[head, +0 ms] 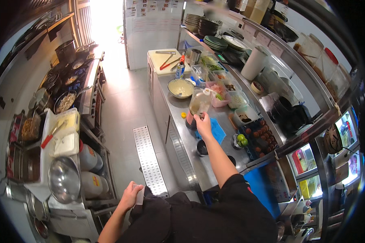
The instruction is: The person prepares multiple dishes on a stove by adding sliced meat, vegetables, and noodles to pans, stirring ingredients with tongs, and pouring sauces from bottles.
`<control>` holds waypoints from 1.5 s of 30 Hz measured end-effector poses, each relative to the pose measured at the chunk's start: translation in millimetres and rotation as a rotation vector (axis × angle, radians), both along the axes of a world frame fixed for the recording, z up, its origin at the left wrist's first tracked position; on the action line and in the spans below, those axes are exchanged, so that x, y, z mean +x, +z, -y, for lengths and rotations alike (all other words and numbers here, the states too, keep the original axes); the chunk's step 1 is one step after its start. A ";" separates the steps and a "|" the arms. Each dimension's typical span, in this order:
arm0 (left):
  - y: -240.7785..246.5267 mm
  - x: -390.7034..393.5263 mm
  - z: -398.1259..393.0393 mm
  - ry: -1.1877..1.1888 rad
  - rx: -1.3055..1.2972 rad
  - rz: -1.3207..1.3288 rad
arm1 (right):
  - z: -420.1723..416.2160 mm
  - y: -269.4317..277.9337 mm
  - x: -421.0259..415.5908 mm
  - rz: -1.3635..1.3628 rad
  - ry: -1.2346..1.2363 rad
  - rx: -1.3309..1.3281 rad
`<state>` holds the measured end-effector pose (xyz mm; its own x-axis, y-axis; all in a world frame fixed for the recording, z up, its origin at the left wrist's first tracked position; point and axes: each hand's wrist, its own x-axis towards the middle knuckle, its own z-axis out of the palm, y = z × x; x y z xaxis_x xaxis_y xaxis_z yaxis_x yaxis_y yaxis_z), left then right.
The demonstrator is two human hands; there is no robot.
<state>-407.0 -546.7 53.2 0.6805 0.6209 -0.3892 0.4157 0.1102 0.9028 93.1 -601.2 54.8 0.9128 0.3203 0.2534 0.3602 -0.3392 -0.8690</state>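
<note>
My right hand [203,125] reaches over the steel counter and grips a translucent plastic bottle [200,102] near its end closest to me. Some yellowish contents show inside. Partly hidden behind the bottle and hand stands a dark-based, pinkish container [191,120]. A blue cloth [214,130] lies under my wrist, with a yellow cap [183,115] to the left of the bottle. Low beside my body, my left hand [130,194] pinches a small white flat piece [140,195], perhaps paper or cloth. Nearer me on the counter is a small black bowl [202,147].
A patterned bowl of pale mixture [180,88], a spray can [180,70] and tubs of ingredients [238,99] line the counter. Right are limes [242,140] and an egg tray [258,136]. Across the aisle, a frying pan [65,102] holds food on the stove.
</note>
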 end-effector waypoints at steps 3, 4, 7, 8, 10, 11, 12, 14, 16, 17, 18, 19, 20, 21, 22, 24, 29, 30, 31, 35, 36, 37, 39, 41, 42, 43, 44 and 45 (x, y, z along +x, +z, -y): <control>30.7 6.4 -54.1 0.135 0.150 0.004 | -66.0 1.4 9.3 -0.073 -0.051 0.058; 37.0 9.5 -72.7 0.127 0.171 -0.028 | -72.4 5.8 -0.9 -0.140 -0.034 0.097; 48.0 53.3 -119.8 0.049 0.214 0.017 | -71.8 30.7 -7.4 -0.216 -0.028 0.280; 45.0 70.3 -133.2 0.006 0.260 0.070 | -73.3 40.1 -2.5 -0.295 -0.002 0.314; 37.1 113.5 -162.6 -0.070 0.367 0.187 | -75.6 54.8 4.4 -0.277 0.089 0.391; 45.5 135.0 -173.6 -0.089 0.322 0.224 | -67.1 72.5 0.7 -0.303 0.156 0.407; 59.1 161.5 -186.4 -0.106 0.276 0.253 | -57.8 87.5 -2.6 -0.335 0.225 0.424; 70.7 215.1 -206.0 -0.170 0.172 0.338 | -31.6 117.6 -1.1 -0.368 0.361 0.418; 76.0 258.8 -232.8 -0.247 0.077 0.424 | -35.0 155.5 -9.0 -0.357 0.459 0.363; 84.5 282.2 -243.6 -0.287 0.062 0.483 | -38.6 178.5 -15.3 -0.334 0.479 0.290; 94.3 305.0 -252.8 -0.327 0.042 0.543 | -42.8 197.5 -19.7 -0.311 0.497 0.212; 102.6 326.0 -259.1 -0.379 0.005 0.604 | -43.1 214.8 -24.1 -0.355 0.443 0.106; 107.6 344.8 -265.8 -0.430 0.005 0.612 | -44.3 229.7 -27.7 -0.402 0.387 -0.004; 112.4 367.2 -270.7 -0.487 0.003 0.635 | -45.5 244.1 -28.9 -0.439 0.323 -0.114; 116.8 385.0 -273.8 -0.544 0.002 0.657 | -49.2 255.8 -31.7 -0.369 0.295 -0.194; 123.1 417.0 -275.9 -0.630 0.055 0.673 | -55.8 279.3 -42.8 -0.233 0.216 -0.371; 124.1 471.1 -270.3 -0.908 -0.101 0.669 | -70.4 307.5 -48.9 -0.342 -0.008 -0.667; 125.7 477.6 -267.7 -0.951 -0.169 0.679 | -70.6 311.7 -54.6 -0.359 -0.042 -0.674; 118.4 485.8 -264.9 -1.018 0.014 0.733 | -68.6 313.8 -59.7 -0.375 -0.071 -0.682; 121.3 482.2 -254.8 -1.095 -0.367 0.688 | -83.4 318.5 -82.1 -0.553 -0.218 -0.708; 121.3 481.6 -255.6 -1.160 -0.309 0.696 | -84.7 317.3 -87.0 -0.535 -0.218 -0.723; 122.4 481.6 -256.6 -1.220 -0.248 0.705 | -83.9 313.7 -90.7 -0.515 -0.214 -0.740; 128.5 478.1 -258.8 -1.314 -0.048 0.743 | -82.8 306.6 -98.8 -0.487 -0.221 -0.762; 135.6 470.6 -259.2 -1.350 0.224 0.798 | -81.9 304.5 -104.3 -0.469 -0.228 -0.791; 130.2 470.5 -257.5 -1.365 0.127 0.822 | -82.6 304.6 -106.6 -0.478 -0.228 -0.795; 120.8 471.8 -254.5 -1.377 0.029 0.845 | -83.4 304.3 -108.4 -0.487 -0.228 -0.799; 116.9 472.9 -250.9 -1.384 -0.068 0.869 | -83.4 304.4 -109.1 -0.493 -0.227 -0.805; 113.9 471.7 -246.9 -1.383 -0.100 0.877 | -82.6 304.0 -110.3 -0.499 -0.231 -0.819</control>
